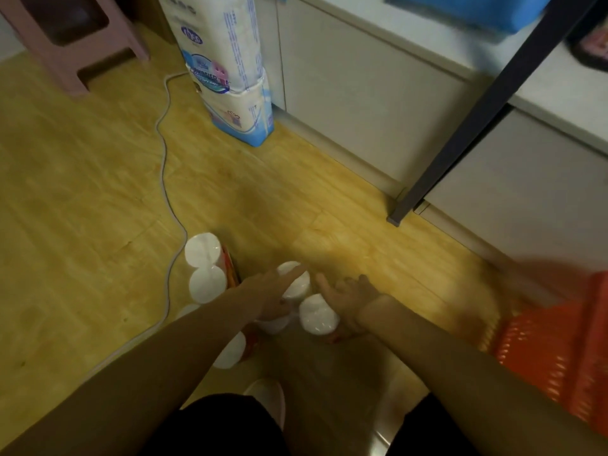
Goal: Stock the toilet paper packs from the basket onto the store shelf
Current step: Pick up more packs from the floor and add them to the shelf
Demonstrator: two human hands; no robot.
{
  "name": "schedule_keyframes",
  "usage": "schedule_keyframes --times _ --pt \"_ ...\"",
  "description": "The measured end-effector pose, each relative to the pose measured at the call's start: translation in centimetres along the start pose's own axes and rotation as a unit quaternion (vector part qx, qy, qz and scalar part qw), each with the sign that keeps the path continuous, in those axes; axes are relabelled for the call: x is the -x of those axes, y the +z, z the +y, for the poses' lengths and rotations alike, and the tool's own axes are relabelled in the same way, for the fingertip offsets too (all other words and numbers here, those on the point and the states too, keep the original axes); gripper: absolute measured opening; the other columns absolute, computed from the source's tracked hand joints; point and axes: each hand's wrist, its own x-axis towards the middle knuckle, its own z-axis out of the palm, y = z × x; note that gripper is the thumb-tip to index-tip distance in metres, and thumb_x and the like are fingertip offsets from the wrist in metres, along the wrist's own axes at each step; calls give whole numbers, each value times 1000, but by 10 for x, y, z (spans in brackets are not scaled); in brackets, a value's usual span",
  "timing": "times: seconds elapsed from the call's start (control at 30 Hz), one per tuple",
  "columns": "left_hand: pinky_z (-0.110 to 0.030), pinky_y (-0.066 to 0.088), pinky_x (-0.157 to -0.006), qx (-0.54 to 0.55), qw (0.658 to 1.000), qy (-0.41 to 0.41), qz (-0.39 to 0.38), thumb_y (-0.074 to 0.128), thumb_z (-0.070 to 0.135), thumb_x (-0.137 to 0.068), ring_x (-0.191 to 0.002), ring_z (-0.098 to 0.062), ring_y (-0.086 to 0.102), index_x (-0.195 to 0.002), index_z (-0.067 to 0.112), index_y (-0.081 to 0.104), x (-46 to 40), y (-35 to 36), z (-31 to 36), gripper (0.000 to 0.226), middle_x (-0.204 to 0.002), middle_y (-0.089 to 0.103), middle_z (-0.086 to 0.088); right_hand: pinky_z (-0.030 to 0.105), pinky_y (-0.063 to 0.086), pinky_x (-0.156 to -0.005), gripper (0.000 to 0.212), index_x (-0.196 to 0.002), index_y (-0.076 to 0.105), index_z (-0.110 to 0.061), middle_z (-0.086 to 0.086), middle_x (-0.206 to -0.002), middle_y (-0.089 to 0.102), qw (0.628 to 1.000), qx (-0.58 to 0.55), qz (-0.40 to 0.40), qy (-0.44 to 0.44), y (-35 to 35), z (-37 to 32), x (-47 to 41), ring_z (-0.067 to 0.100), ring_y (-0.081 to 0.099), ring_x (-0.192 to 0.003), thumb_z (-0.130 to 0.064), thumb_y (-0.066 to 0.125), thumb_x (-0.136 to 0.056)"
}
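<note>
As both hands [348, 296] reach, floor packs [292, 284]

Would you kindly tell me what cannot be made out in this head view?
- Orange basket: cut off by the right edge and motion-blurred; contents unseen.
- Toilet paper pack on the floor: partly covered by the left hand and right hand; grip unclear.
- Tall blue pack: top cut off; print unreadable.

The yellow wood-plank floor [98, 179] carries clear-wrapped packs of white toilet paper rolls [205, 268]. A tall blue-and-white paper pack [230, 80], a white cable [163, 153] and a pink plastic stool [72, 37] stand there too.
</note>
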Motion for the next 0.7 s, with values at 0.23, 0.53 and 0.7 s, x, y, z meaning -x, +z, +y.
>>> schedule_keyframes --times 0.23,0.53,0.7 --pt "-42 39 -106 35 999 29 1 56 42 -90 -138 -31 34 -151 34 -5 -8 19 0 86 -157 20 -9 44 37 -85 86 -134 15 -26 12 -118 54 993 -100 62 30 -6 30 13 36 53 -107 -56 70 -75" --pt "-31 45 -85 37 996 50 71 57 31 -88 -117 -28 51 -150 42 -2 21 -72 -2 86 -145 41 -8 39 42 -86 78 -146 10 -32 13 -127 51 978 -154 98 104 -77 50 59 34 50 -111 -50 56 -86" --pt "-13 29 -54 -29 990 50 129 51 30 -88 -87 -13 47 -151 42 2 79 -176 11 80 -134 47 -3 41 41 -92 68 -146 12 -26 16 -125 53 973 -91 165 132 -162 42 110 36 50 -112 -55 39 -91"
